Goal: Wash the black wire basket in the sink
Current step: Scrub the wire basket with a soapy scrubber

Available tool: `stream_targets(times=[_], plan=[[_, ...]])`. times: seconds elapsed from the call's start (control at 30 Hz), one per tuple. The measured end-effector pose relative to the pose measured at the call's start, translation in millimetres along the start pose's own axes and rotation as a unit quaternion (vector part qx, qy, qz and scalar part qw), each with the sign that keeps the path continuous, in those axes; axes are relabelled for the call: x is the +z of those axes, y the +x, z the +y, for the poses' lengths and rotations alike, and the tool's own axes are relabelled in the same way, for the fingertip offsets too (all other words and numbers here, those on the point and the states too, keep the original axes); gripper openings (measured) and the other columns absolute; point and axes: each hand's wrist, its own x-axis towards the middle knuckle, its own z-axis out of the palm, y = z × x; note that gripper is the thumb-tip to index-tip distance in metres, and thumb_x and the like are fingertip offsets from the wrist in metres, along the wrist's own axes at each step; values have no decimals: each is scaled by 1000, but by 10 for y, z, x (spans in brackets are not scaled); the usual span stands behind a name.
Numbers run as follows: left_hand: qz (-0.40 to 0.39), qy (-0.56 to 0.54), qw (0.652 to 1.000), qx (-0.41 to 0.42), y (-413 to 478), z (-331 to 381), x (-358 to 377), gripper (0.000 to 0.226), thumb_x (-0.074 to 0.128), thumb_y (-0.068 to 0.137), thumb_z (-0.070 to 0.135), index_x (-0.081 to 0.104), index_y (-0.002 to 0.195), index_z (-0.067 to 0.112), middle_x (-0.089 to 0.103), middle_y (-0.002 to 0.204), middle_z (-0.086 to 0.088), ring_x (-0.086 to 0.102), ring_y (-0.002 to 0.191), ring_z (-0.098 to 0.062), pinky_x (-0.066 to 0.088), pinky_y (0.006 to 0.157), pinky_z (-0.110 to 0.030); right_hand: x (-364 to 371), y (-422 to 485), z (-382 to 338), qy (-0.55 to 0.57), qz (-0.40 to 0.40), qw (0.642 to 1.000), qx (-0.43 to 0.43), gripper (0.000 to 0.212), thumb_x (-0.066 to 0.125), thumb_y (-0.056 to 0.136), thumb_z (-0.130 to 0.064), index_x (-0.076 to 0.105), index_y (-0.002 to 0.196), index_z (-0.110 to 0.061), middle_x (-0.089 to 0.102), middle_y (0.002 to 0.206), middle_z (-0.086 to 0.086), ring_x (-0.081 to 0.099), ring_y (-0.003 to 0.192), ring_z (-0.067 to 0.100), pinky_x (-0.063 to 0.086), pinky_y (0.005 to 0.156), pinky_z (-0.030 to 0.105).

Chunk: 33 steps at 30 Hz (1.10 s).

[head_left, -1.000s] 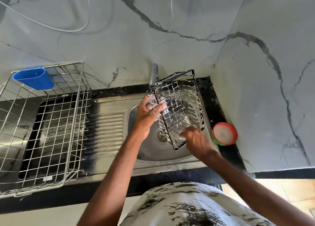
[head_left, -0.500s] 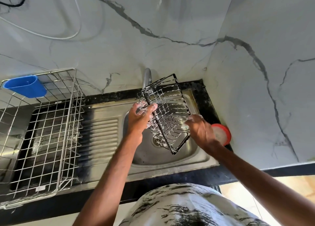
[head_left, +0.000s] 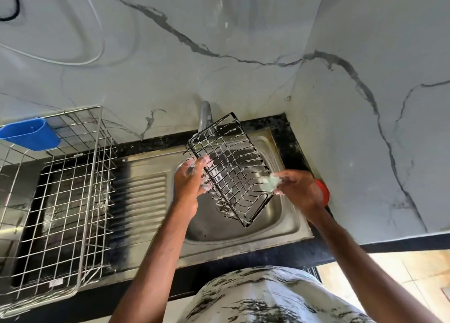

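Far left of the frame, a blue plastic holder (head_left: 31,136) is seen at the back corner of a silver wire rack (head_left: 56,201), and the rack is stood on the steel surface at the left end of the black table (head_left: 287,137). Moving towards the middle, the ribbed drainboard (head_left: 143,196) is passed, and here the left hand (head_left: 190,181) is picked up at centre frame: its grip is closed on the left long edge of the black wire basket (head_left: 231,171), with fingers curled round the wires and coated in white suds. The basket is held up over the sink (head_left: 287,225), clear of the bowl's bottom and tilted, its upper end raised close to the tap (head_left: 205,114) at the back and its lower corner hung above the basin. Foam is smeared along many of its wires. At the bottom of the frame, between the two forearms, a white garment streaked with black (head_left: 267,296) is caught. Just right of centre the right hand (head_left: 302,191) is found at the basket's right edge, its grip pinched on a pale green sudsy pad (head_left: 271,182) that is set against the rim there. Behind that hand a red round container (head_left: 322,192) is largely hidden, lying on the table in the corner, and the right of the frame is filled by a grey-veined marble wall (head_left: 377,103).
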Motion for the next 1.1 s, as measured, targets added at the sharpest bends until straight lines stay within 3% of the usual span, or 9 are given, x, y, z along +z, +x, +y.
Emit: stream_targets(times=[0.13, 0.23, 0.4, 0.5, 0.6, 0.73, 0.83, 0.97, 1.1], plan=[[-18, -33, 999, -16, 41, 27, 45, 59, 79, 89, 35, 60, 139, 11, 56, 98, 1, 50, 56, -4, 49, 48, -21, -135, 95, 30, 112, 68, 991, 10, 42, 69, 78, 18, 77, 98, -18, 79, 92, 6, 76, 78, 13, 61, 68, 28], [-36, -27, 999, -11, 95, 32, 59, 66, 82, 87, 35, 56, 141, 7, 46, 83, 5, 46, 47, -2, 43, 46, -21, -234, 147, -9, 85, 116, 989, -26, 36, 69, 81, 11, 78, 99, -20, 79, 89, -1, 76, 77, 9, 60, 70, 23], [-31, 16, 999, 13, 126, 40, 95, 68, 82, 87, 31, 53, 144, 9, 66, 109, -1, 53, 56, -4, 46, 46, -20, -252, 178, 8, 102, 103, 987, -70, 37, 75, 79, 11, 77, 101, -19, 79, 89, -3, 76, 78, 14, 61, 71, 29], [-24, 45, 998, 25, 111, 12, 113, 66, 82, 86, 33, 53, 143, 13, 68, 111, -1, 60, 68, -9, 52, 51, -21, -319, 204, 194, 122, 151, 978, -73, 36, 79, 75, 5, 77, 92, -27, 77, 83, -1, 73, 72, 12, 59, 73, 33], [-18, 46, 999, 16, 105, -15, 137, 61, 82, 85, 35, 57, 137, 15, 67, 113, -2, 61, 70, -10, 56, 58, -27, -454, 190, 316, -41, 207, 977, -38, 26, 78, 77, -2, 78, 91, -24, 79, 91, 3, 73, 79, 8, 55, 79, 20], [-25, 39, 999, -5, 128, -43, 201, 54, 78, 90, 34, 60, 134, 9, 63, 101, 0, 57, 72, -11, 54, 68, -33, -547, 181, 446, -171, 243, 955, -1, 15, 78, 80, -13, 77, 93, -20, 78, 91, 3, 72, 83, 23, 53, 76, 29], [-30, 31, 999, -18, 164, -72, 246, 59, 80, 89, 36, 59, 137, 9, 63, 102, 1, 56, 71, -10, 54, 67, -34, -445, 275, 689, -235, 216, 947, 28, 14, 72, 83, -11, 75, 95, -17, 74, 95, 8, 69, 87, 32, 52, 75, 34], [-36, 26, 999, -25, 171, -93, 279, 52, 78, 91, 33, 58, 134, 11, 63, 114, -3, 59, 83, -14, 56, 71, -35, -200, 432, 1033, -275, 137, 944, 120, 32, 64, 92, -13, 68, 121, -2, 67, 119, 21, 64, 110, 38, 49, 94, 41], [-45, 25, 998, -37, 151, -128, 263, 45, 76, 93, 28, 57, 132, 15, 60, 111, 1, 57, 80, -12, 51, 64, -29, -101, 658, 1404, -259, 76, 954, 132, 26, 65, 83, -9, 79, 105, -5, 75, 108, 16, 70, 105, 33, 51, 96, 35]])
